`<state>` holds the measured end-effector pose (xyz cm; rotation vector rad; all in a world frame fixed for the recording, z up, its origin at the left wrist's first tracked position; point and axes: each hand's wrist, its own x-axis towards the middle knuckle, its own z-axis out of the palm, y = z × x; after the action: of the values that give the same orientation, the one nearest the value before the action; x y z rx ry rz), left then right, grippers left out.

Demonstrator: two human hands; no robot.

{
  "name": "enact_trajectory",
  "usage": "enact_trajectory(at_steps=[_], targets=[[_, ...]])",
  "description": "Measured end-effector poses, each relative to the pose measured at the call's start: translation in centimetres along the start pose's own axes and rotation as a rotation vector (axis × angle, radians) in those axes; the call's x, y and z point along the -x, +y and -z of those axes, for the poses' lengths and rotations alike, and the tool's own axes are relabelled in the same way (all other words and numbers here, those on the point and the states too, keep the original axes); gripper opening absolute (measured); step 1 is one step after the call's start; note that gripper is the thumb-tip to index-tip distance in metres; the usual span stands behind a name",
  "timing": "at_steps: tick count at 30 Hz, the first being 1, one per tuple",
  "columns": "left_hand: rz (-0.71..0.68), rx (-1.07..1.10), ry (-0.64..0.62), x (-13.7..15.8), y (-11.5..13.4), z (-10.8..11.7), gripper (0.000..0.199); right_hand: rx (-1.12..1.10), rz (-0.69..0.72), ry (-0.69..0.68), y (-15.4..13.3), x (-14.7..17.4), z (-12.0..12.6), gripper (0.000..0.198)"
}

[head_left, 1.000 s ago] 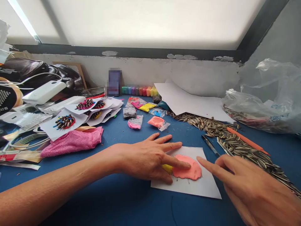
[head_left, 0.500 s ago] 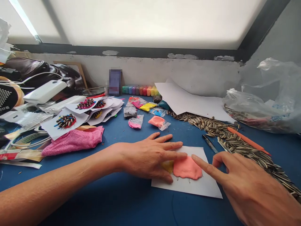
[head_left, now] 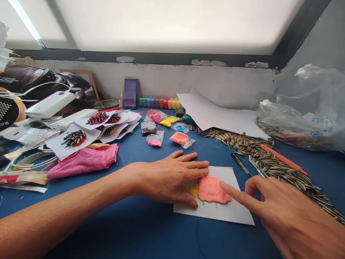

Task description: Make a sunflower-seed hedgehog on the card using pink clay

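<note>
A flat, coral-coloured patch of modelling clay point(head_left: 212, 190) is spread on a white sheet of paper point(head_left: 237, 212), over drawn lines that peek out below it. A smaller yellow clay piece point(head_left: 193, 189) adjoins its left side, partly hidden. My left hand point(head_left: 172, 180) lies flat with fingers spread across the paper's left part, covering some of the yellow clay. From the right, my right hand point(head_left: 280, 212) reaches in with the index finger stretched out, its tip on the coral clay's upper right edge. Its other fingers are bent and partly hidden, and no object shows in it.
Sunflower seeds point(head_left: 280, 169) lie in a long heap at the right, with a pen point(head_left: 242, 164) and an orange stick point(head_left: 285, 160) beside them. Bagged clay point(head_left: 179, 137) sits beyond the hands. Seed-decorated paper cards point(head_left: 74, 140) and a pink cloth point(head_left: 86, 160) are at left.
My left index finger has drawn back from the coral clay's top edge. My right index fingertip stays at its upper right edge, slightly lower. The clay's outline there looks slightly changed.
</note>
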<state>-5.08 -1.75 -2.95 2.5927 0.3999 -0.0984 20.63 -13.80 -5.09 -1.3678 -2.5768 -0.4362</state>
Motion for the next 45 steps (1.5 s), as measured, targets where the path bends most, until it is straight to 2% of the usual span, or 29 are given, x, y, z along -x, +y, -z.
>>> enact_trajectory(at_steps=[2,7,11,14,17,20,31,35,41,45], targets=[[0.000,0.004,0.004,0.0,-0.1,-0.1,0.072,0.014,-0.011,-0.027,0.3,0.4,0.1,0.073],[-0.007,-0.021,-0.007,0.0,-0.1,-0.2,0.065,0.099,0.062,-0.033,0.0,1.6,-0.2,0.074],[-0.005,-0.040,-0.020,-0.1,0.0,-0.1,0.061,0.102,0.035,-0.034,-0.2,1.4,0.1,0.074],[-0.007,-0.055,-0.029,0.0,-0.1,-0.1,0.062,-0.088,-0.050,-0.066,-0.1,0.1,0.6,0.057],[-0.017,-0.054,-0.019,0.0,-0.2,-0.2,0.062,-0.272,-0.218,0.079,-0.2,-1.2,0.8,0.029],[-0.021,-0.044,-0.012,0.1,-0.3,-0.3,0.062,-0.339,-0.278,0.189,-0.6,-1.9,0.3,0.021],[-0.015,-0.064,-0.028,0.1,-0.2,-0.2,0.060,-0.216,-0.250,0.159,-0.4,-1.8,-2.0,0.031],[-0.009,-0.070,-0.033,0.0,-0.2,-0.2,0.061,-0.228,-0.291,0.140,0.0,-1.6,-2.5,0.033],[-0.025,-0.071,-0.024,0.0,-0.3,-0.3,0.061,-0.191,-0.302,0.156,0.8,-1.4,-1.8,0.045],[-0.030,-0.059,-0.003,0.0,-0.4,-0.4,0.067,-0.212,-0.292,0.144,0.9,-1.6,-0.4,0.024]])
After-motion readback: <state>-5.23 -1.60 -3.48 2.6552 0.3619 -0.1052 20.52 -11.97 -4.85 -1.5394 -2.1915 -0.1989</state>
